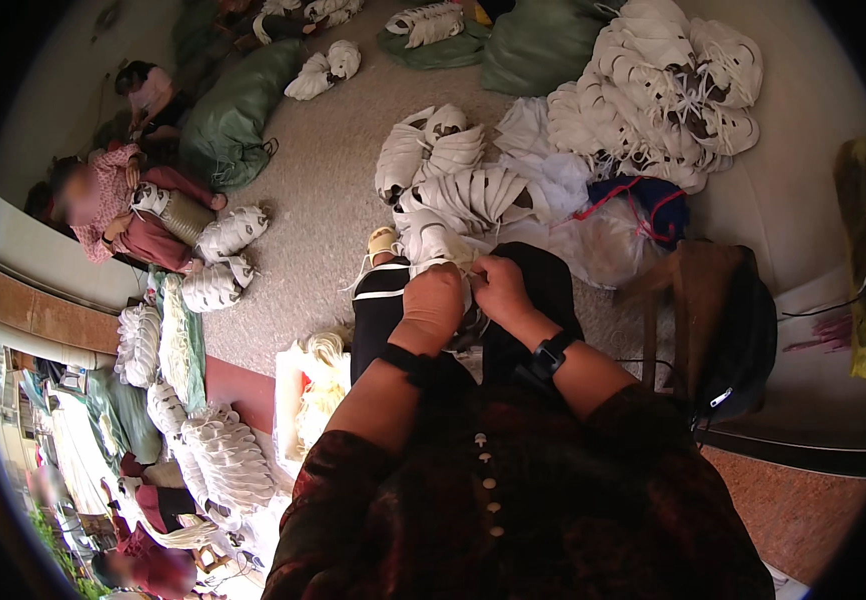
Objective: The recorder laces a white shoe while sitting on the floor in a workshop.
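A white shoe upper (435, 243) lies between my knees, its near end in my fingers. My left hand (435, 298) is closed at its near left side, the back of the hand toward me. Close on its right, my right hand (499, 288) pinches the upper's edge; the fingertips are partly hidden. A white lace (379, 295) runs across my left thigh. Just beyond, a tan rounded thing (382, 242) has thin pale strands beside it. Farther out, a nested row of white shoe uppers (478, 197) joins another bundle (431, 150) on the floor.
A big heap of white uppers (668, 95) stands far right, near white plastic bags (563, 185) and a dark blue bag (658, 205). A wooden chair (688, 310) carries a black bag (743, 340). Pale laces (321, 385) lie left. Another person (118, 210) sits by a green sack (243, 115).
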{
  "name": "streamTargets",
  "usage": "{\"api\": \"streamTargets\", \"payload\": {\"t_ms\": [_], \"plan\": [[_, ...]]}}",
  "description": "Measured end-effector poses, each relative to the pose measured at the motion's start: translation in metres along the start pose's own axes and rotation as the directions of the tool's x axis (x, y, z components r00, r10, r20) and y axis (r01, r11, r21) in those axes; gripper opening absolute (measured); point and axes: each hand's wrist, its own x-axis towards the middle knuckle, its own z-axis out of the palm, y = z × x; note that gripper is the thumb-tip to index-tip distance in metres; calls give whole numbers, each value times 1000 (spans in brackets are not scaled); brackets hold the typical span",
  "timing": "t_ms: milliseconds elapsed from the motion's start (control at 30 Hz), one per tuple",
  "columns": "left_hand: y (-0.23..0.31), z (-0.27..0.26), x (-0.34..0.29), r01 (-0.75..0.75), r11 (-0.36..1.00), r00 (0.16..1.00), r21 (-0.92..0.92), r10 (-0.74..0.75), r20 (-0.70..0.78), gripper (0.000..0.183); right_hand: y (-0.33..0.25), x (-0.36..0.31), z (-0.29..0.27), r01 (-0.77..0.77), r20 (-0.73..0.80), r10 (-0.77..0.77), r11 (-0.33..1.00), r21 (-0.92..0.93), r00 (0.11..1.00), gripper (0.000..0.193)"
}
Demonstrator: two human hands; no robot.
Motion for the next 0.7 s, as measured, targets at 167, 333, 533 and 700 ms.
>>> {"api": "streamTargets", "payload": {"t_ms": [167,333,533,700], "plan": [[-43,-23,-48,142,927,989,-346,-118,89,13,-20,3,-8,147,-94,-162,977,-153,982,4],[-61,-5,-48,404,28,859,-914,-356,368,6,-34,14,10,377,241,-333,910,-171,912,10],[-71,6,-34,324,-107,819,-940,-466,335,6,-42,14,15,322,321,-241,919,-229,916,5],[-69,15,-24,287,-120,836,-951,-453,309,4,-34,11,18,304,240,-264,941,-151,934,18]]}}
